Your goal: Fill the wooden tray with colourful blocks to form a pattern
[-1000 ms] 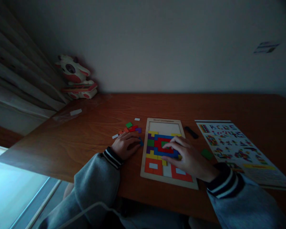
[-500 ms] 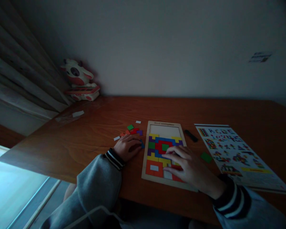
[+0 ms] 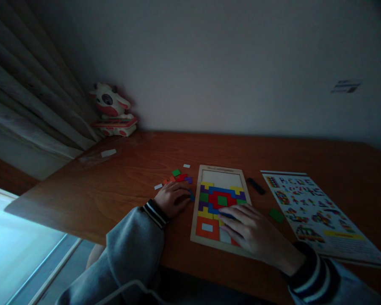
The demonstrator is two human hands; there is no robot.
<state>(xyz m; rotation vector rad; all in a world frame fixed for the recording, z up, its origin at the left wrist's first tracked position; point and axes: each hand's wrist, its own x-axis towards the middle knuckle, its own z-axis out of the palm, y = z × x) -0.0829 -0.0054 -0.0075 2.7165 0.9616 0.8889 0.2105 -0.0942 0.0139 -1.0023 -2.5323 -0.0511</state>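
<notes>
A wooden tray (image 3: 194,224) lies on the desk, its lower part filled with coloured block pieces around a green square (image 3: 222,201). Over the tray's lower right, my right hand (image 3: 252,226) rests with fingers extended and slightly apart, touching the pieces; nothing shows in it. My left hand (image 3: 172,198) lies on the desk left of the tray, fingers curved, with a blue piece (image 3: 192,195) at its fingertips. Just beyond that hand are red (image 3: 181,178), purple (image 3: 188,180), orange and green (image 3: 176,172) loose pieces.
Right of the tray lie a black object (image 3: 256,186), a green piece (image 3: 276,215) and a printed pattern sheet (image 3: 320,212). Two small white pieces (image 3: 186,166) (image 3: 158,186) are near the loose pieces. A cow toy (image 3: 114,112) stands at the back left.
My right hand has lowered onto the tray's pieces, its fingers flatter and closer together. My left hand stays by the blue piece. The whole view has shifted slightly.
</notes>
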